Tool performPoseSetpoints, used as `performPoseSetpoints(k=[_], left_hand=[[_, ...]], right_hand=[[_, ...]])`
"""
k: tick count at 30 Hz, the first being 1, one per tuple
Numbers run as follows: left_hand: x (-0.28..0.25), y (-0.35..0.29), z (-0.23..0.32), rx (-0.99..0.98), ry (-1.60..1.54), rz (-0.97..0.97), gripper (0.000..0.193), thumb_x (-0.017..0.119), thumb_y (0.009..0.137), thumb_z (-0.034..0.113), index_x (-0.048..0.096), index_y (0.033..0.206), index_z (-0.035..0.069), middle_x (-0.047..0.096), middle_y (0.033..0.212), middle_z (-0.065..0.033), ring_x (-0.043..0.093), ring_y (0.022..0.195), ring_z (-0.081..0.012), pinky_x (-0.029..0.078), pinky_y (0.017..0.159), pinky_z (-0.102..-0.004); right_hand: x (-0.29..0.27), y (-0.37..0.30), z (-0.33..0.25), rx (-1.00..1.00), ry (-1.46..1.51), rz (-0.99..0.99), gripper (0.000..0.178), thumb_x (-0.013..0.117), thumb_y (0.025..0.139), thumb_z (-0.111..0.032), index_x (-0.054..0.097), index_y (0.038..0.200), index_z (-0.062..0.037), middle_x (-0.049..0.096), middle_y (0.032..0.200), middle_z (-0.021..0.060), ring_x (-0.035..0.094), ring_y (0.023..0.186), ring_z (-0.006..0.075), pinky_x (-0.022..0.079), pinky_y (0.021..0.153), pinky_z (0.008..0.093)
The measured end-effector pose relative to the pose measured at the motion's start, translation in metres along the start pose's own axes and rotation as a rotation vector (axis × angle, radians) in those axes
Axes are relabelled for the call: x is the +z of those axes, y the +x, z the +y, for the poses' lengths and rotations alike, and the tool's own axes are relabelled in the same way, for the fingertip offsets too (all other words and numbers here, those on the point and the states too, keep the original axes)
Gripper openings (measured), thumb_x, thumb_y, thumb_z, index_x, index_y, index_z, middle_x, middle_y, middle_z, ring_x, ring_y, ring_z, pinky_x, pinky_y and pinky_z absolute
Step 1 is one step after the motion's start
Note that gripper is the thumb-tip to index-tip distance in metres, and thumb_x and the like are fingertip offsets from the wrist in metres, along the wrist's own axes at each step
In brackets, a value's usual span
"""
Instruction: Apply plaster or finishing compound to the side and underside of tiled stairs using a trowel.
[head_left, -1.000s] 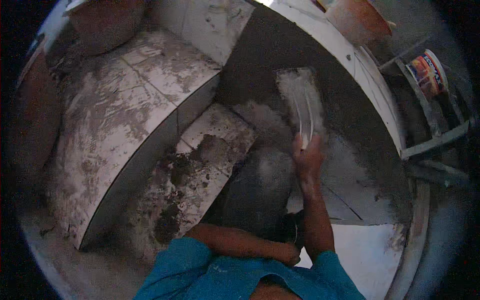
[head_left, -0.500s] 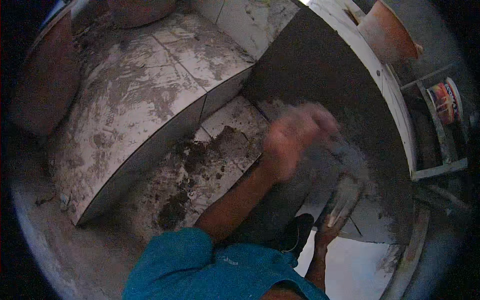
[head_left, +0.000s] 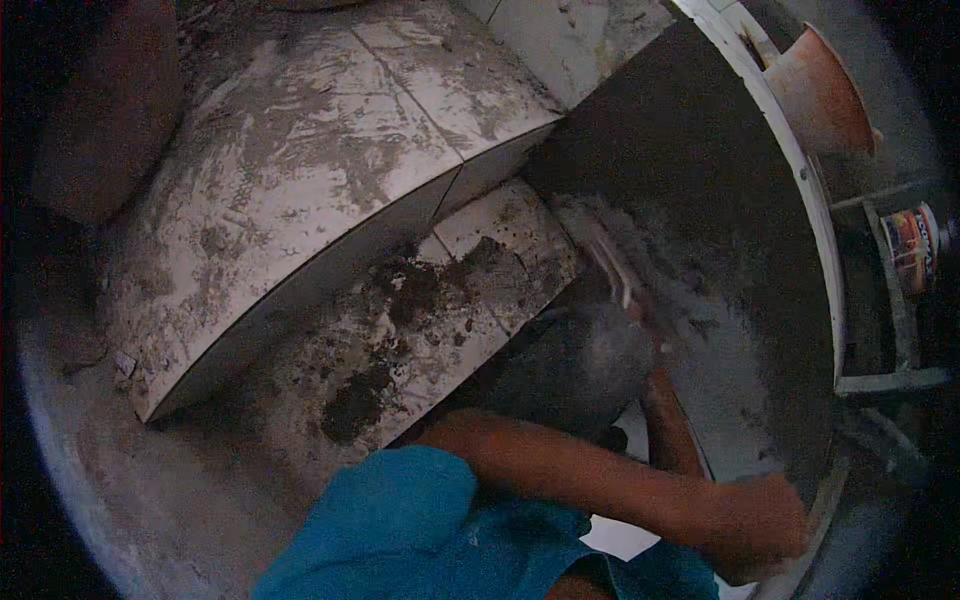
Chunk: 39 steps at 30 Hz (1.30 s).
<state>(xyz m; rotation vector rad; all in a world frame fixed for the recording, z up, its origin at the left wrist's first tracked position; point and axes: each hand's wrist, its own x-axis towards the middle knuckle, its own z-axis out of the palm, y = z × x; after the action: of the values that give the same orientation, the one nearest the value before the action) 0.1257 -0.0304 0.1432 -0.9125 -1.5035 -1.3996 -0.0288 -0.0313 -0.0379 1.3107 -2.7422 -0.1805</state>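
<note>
My left forearm crosses in front of the teal shirt (head_left: 410, 510) to the lower right. My left hand (head_left: 755, 525) is there, rounded, with its fingers curled in; what they hold, if anything, is hidden. Farther up, my right hand (head_left: 635, 295) reaches to the dark, wet-looking coated surface (head_left: 690, 130). Motion smears its fingers into pale streaks, and I cannot tell whether it holds anything. Light grey powdery patches (head_left: 715, 320) mark the coating around this hand. Just below it is a grey, dusty rounded shape (head_left: 605, 350), possibly my knee.
A tiled ledge (head_left: 300, 190) smeared with mortar rises at left, with dark crumbs (head_left: 410, 290) on the tiles below it. Beyond the pale edging (head_left: 815, 215) at right stand an orange bucket (head_left: 815, 95), a printed tub (head_left: 910, 245) and a wooden frame (head_left: 895, 380).
My left hand has swung from the coated surface down to the lower right. My right hand has moved up and leftward onto the powdery area. The view has shifted slightly.
</note>
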Motion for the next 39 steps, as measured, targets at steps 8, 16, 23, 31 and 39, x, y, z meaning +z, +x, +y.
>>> performPoseSetpoints(k=[8,16,23,31,39], left_hand=[[0.022,-0.012,-0.076,-0.150,0.040,-0.002,0.021,0.059,0.063,0.025,0.055,0.066,0.005,0.053,0.057,-0.0139,0.056,0.059,-0.0352,0.045,0.055,-0.0446],[0.002,-0.019,-0.070,-0.086,0.204,0.131,0.024,0.060,0.060,0.028,0.052,0.063,0.006,0.052,0.059,-0.0139,0.055,0.057,-0.0347,0.045,0.053,-0.0447],[0.009,-0.020,-0.051,0.010,0.104,0.266,0.025,0.059,0.066,0.028,0.057,0.058,0.005,0.055,0.053,-0.0142,0.058,0.049,-0.0285,0.048,0.050,-0.0394],[0.008,-0.021,-0.039,0.009,0.046,0.242,0.022,0.059,0.066,0.028,0.055,0.062,0.006,0.052,0.054,-0.0110,0.055,0.050,-0.0295,0.045,0.048,-0.0410],[0.004,-0.013,-0.026,0.044,0.044,0.172,0.021,0.059,0.065,0.027,0.053,0.066,0.007,0.050,0.054,-0.0104,0.053,0.050,-0.0313,0.043,0.048,-0.0431]], right_hand=[[-0.028,0.006,-0.029,-0.059,0.200,0.155,0.053,0.056,0.083,-0.031,0.040,0.118,0.0056,0.048,0.112,0.0238,0.048,0.104,0.0320,0.039,0.085,0.0410],[-0.016,0.049,-0.048,-0.115,0.074,0.061,0.050,0.057,0.083,-0.032,0.044,0.115,0.0051,0.052,0.107,0.0228,0.052,0.098,0.0314,0.041,0.082,0.0411],[-0.110,0.057,-0.076,0.047,0.391,0.490,0.043,0.059,0.082,-0.033,0.050,0.104,0.0031,0.057,0.093,0.0183,0.058,0.083,0.0280,0.045,0.072,0.0400],[0.011,0.058,-0.060,-0.370,-0.154,0.118,0.043,0.057,0.082,-0.029,0.046,0.111,0.0021,0.057,0.095,0.0195,0.057,0.080,0.0294,0.046,0.069,0.0404],[0.059,0.092,-0.043,-0.667,-0.649,0.179,0.042,0.056,0.083,-0.021,0.043,0.116,0.0011,0.057,0.093,0.0217,0.057,0.072,0.0310,0.047,0.062,0.0419]])
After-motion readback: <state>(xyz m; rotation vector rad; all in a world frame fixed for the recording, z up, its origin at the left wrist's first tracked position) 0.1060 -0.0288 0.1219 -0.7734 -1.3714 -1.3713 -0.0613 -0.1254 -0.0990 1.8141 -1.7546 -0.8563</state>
